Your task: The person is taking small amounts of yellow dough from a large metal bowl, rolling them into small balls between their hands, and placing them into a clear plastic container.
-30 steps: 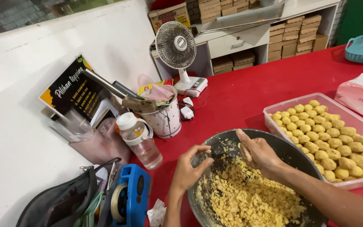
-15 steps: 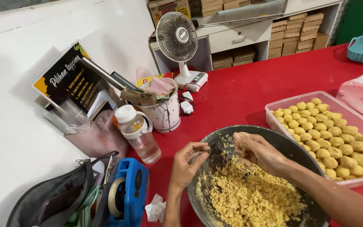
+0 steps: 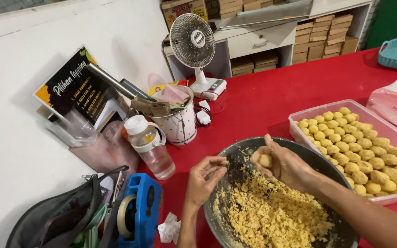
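Dough ball, a small yellow lump, sits pinched in my right hand, whose fingers curl closed around it above the dark metal bowl at lower centre of the frame. My left hand hovers over the bowl's left rim, fingers half curled and holding nothing I can make out. Crumbly yellow mix fills the bowl beneath. Rolled balls lie in rows in the clear tray at right on the red bench. Shaping it well, I judge, means firm, even pressure so the lump matches those balls, working over the bowl to catch crumbs.
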